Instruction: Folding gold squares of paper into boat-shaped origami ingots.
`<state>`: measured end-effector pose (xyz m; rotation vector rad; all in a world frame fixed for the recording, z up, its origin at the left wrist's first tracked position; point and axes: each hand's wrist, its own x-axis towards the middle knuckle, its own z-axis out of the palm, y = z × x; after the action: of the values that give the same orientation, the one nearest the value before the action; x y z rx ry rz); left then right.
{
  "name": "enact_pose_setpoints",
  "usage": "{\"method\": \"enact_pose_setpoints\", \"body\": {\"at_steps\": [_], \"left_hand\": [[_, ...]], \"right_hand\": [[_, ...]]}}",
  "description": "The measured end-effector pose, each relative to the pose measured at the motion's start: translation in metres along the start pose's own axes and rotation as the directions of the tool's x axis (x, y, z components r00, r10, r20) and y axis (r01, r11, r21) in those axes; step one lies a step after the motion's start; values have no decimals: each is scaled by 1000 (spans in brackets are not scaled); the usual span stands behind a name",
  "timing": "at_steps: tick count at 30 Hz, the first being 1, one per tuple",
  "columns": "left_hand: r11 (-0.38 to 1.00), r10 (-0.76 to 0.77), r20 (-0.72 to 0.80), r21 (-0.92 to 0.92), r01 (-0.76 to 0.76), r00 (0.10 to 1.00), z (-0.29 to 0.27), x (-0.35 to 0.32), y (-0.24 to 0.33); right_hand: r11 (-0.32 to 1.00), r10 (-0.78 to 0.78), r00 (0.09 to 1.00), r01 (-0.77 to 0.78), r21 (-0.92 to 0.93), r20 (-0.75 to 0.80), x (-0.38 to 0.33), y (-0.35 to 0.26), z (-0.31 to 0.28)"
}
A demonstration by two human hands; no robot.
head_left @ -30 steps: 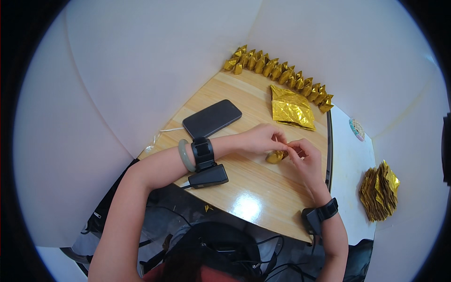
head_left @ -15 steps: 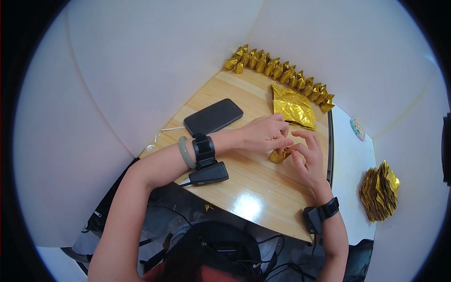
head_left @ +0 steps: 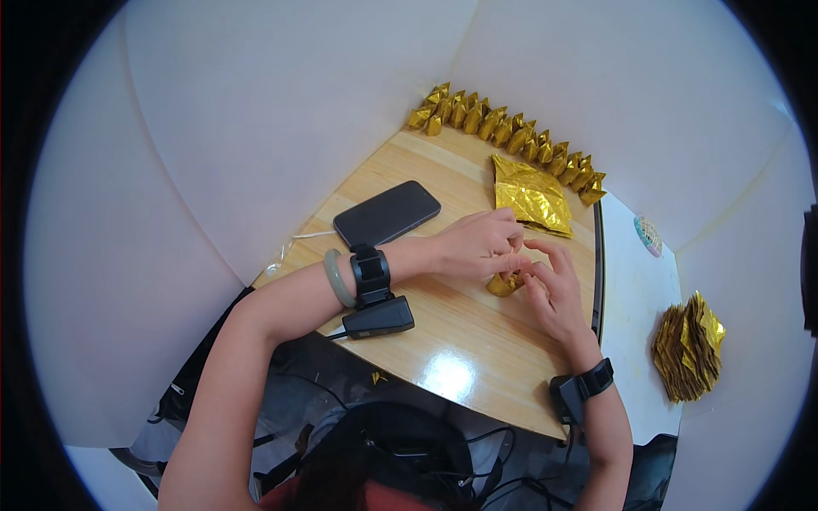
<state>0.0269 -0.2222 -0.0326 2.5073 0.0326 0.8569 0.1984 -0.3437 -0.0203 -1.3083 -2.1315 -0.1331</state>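
Bright, even light from overhead fills the view, washing the white partition walls (head_left: pixel 256 128) nearly shadowless and leaving a hard white glare patch on the glossy wooden tabletop (head_left: pixel 449 375) near its lower edge. The gold foil sheet (head_left: pixel 530 194) throws small crinkled highlights, and focus is sharp in the middle. Toward the rim the fisheye bends straight edges, detail softens, and the circular picture ends in black corners

Pale wooden table (head_left: pixel 477 375) set in a corner of plain white walls (head_left: pixel 256 128), lamp glare on its surface
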Motion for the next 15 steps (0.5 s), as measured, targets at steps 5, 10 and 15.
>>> {"method": "enact_pose_setpoints", "body": {"at_steps": [5, 10, 15], "left_hand": [[996, 48, 14, 74, -49, 999, -5, -2, 4], [996, -88, 248, 54, 77, 965, -19, 1, 6], [945, -279, -52, 162, 284, 959, -62, 20, -34]], "right_hand": [[1000, 15, 999, -14, -7, 32, 1, 1, 0], [978, 175, 971, -154, 138, -162, -1, 5, 2], [913, 334, 933, -283, 295, -137, -3, 8, 8]]}}
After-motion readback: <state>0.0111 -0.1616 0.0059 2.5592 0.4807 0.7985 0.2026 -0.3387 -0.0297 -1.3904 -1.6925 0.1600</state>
